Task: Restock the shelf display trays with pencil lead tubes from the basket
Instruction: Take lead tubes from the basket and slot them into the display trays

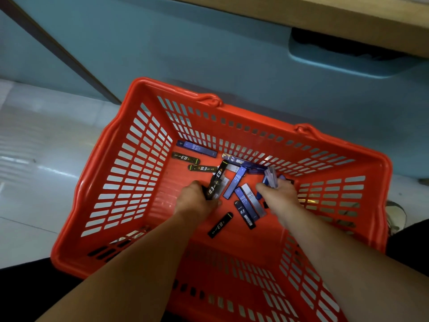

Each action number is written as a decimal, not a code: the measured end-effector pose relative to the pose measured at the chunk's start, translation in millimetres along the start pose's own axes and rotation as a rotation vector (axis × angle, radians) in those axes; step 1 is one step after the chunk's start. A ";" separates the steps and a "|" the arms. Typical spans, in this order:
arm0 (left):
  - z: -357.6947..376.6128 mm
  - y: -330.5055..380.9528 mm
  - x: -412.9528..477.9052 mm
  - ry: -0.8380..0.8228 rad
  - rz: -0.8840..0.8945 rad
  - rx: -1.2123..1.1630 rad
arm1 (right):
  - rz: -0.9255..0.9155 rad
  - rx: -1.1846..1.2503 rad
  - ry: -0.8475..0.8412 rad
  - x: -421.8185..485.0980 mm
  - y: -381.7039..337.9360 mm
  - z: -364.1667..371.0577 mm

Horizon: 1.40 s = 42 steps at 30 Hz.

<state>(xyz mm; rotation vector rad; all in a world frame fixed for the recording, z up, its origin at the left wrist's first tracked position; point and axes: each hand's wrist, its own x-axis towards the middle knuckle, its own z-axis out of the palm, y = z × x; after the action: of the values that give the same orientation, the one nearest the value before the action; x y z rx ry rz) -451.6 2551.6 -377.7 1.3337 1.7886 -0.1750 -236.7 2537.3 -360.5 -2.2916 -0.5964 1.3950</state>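
1. Fingers of the left hand (pixel 196 202) are curled tight round a small bunch of black tubes (pixel 214 185). The bunch sticks up and away from the fist, with "0.3" printed on it.
2. Fingers of the right hand (pixel 279 194) are clamped on a bunch of blue and clear tubes (pixel 270 176), which stand up out of the grip. How many there are, I cannot tell.
3. Both hands are down inside the red basket (pixel 86 189), close to its bottom, with the forearms reaching in over the near wall.
4. More tubes lie loose and flat on the basket bottom. A far blue tube (pixel 197 148) lies along the far wall, and two black ones (pixel 185 157) (pixel 203 168) lie just in front of it.
5. Between the hands, a slanted blue tube (pixel 234 184) is marked "HB 0.5". A blue and pale pair (pixel 249 201) lies side by side just right of it, and a short black tube (pixel 243 213) touches the pair.
6. A lone black tube (pixel 220 225) lies nearest the person, apart from the rest.
7. The basket sits on a pale floor (pixel 34 159), close against a blue-grey cabinet (pixel 209 54). Its handles (pixel 210 99) are folded down on the far rim.
8. A wooden shelf edge (pixel 325 17) runs above the cabinet, at the upper right.
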 end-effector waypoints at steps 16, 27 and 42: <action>-25.1 2.7 -6.5 -0.090 0.044 0.149 | 0.062 -0.050 0.008 5.3 -26.9 45.2; -56.7 8.7 -21.3 -0.280 0.035 -0.371 | 0.108 0.089 -0.070 -7.2 -34.7 48.3; -171.7 101.0 -139.7 -0.283 0.321 -0.349 | -0.267 0.207 -0.376 -165.0 -167.6 -65.7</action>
<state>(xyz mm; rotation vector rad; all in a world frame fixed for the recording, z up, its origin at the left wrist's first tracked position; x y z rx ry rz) -456.2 2592.1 -137.8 1.2502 1.2806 0.1163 -271.7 2580.2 -122.7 -1.7291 -0.7950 1.6737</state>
